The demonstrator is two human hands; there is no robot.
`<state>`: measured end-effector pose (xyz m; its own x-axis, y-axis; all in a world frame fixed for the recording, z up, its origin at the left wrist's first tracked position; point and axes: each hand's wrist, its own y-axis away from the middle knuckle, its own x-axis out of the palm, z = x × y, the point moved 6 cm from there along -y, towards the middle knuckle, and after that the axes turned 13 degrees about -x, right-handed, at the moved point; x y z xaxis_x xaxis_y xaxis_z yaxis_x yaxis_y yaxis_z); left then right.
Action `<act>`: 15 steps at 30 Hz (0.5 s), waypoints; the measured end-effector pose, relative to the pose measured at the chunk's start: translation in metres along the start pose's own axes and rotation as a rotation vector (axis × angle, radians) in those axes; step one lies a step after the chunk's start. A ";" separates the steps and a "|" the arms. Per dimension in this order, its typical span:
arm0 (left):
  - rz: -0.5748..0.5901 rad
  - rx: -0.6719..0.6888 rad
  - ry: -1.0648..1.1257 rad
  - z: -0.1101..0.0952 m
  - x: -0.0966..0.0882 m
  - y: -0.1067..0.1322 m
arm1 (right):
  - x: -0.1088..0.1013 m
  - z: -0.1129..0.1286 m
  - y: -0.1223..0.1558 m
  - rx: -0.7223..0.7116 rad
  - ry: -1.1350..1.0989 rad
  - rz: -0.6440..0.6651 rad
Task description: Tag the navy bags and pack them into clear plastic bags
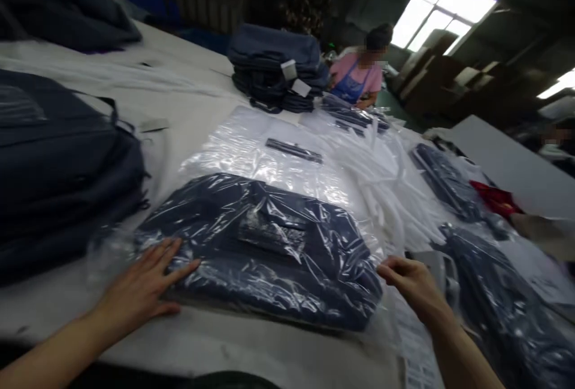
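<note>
Navy plastic-wrapped bag (269, 275), left hand (146, 284) splayed on one end, right hand (413, 284) pinching the other

No text, brand or number could be read. Two white tags, an upper tag (288, 70) and a lower tag (301, 87), hung on the stack (269, 48) toward the far edge of the bench (179, 69), too small and blurred to show lettering, while a sheet (420, 356) at the near edge, right of the wrapped bag (265, 269), bore grey printed blocks, illegible. A paper (532, 272) toward the bench's right edge carried faint grey marks, equally illegible, and whether the mottled patch (274, 233) on the bag's front was a label could not be told.
</note>
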<state>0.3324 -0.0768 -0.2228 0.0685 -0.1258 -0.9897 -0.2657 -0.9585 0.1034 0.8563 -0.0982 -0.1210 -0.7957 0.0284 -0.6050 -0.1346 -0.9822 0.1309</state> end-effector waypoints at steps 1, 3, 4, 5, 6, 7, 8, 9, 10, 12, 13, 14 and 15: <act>0.033 -0.020 0.010 0.001 -0.002 0.001 | 0.045 0.032 -0.018 -0.075 -0.056 0.144; 0.096 -0.047 0.036 -0.001 -0.003 -0.002 | 0.136 0.093 -0.045 -0.213 -0.134 0.455; 0.121 -0.051 0.052 -0.003 -0.004 -0.004 | 0.178 0.120 -0.054 -0.272 -0.153 0.597; 0.145 -0.050 0.064 -0.006 -0.004 -0.006 | 0.217 0.143 -0.061 -0.317 -0.145 0.724; 0.163 -0.048 0.074 -0.007 -0.004 -0.006 | 0.253 0.163 -0.066 -0.368 -0.117 0.841; 0.175 -0.046 0.084 -0.007 -0.003 -0.006 | 0.284 0.179 -0.070 -0.424 -0.068 0.943; 0.187 -0.043 0.095 -0.007 -0.003 -0.006 | 0.313 0.192 -0.072 -0.487 0.006 1.035; 0.196 -0.041 0.107 -0.007 -0.002 -0.005 | 0.337 0.203 -0.073 -0.561 0.112 1.106; 0.205 -0.037 0.120 -0.007 -0.002 -0.004 | 0.359 0.210 -0.073 -0.637 0.242 1.149; 0.217 -0.045 0.125 -0.007 -0.001 -0.003 | 0.391 0.218 -0.076 -0.748 0.502 1.154; 0.224 -0.055 0.113 -0.007 -0.001 -0.003 | 0.403 0.219 -0.078 -0.775 0.600 1.132; 0.226 -0.069 0.096 -0.008 -0.001 -0.003 | 0.410 0.219 -0.083 -0.780 0.671 1.095; 0.225 -0.078 0.080 -0.008 -0.001 -0.003 | 0.413 0.217 -0.089 -0.766 0.716 1.051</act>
<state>0.3411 -0.0757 -0.2210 0.0930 -0.3556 -0.9300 -0.2078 -0.9204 0.3311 0.4111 0.0416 -0.2124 0.1544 -0.6116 -0.7760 0.8213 -0.3572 0.4449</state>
